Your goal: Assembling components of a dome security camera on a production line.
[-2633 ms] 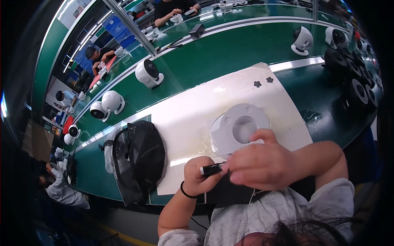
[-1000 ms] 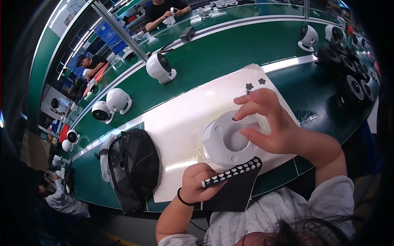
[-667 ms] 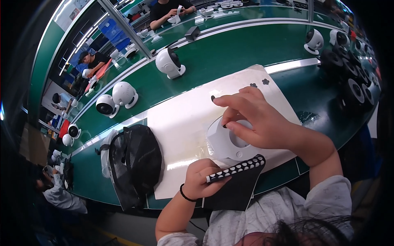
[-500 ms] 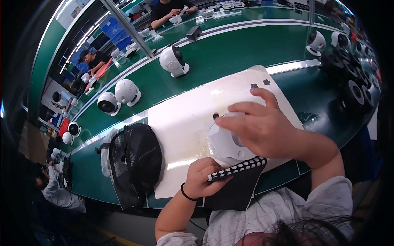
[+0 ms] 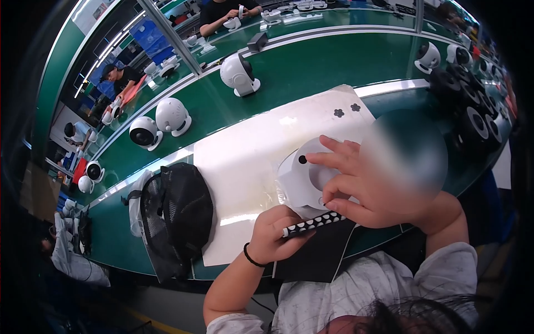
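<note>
I'm gripping a black, white-dotted pen-shaped tool (image 5: 311, 224) w/ my left hand (image 5: 273, 234), fingers clamped round it. My right hand (image 5: 361, 183) is pinching the round white plastic housing (image 5: 303, 178), just above the tool, on the white mat (image 5: 245, 161).

Bright, even overhead light floods the scene. Glare sheens off the white mat (image 5: 250, 161) just left of the right hand (image 5: 367, 183), with a hot streak near the left hand (image 5: 275, 236). Fisheye bending curves the green bench (image 5: 311, 67); a black vignette rings the frame. A smeared blur patch covers the right hand's back.

Black mesh cap (image 5: 177, 214); 3 white cameras (image 5: 172, 116)
</note>
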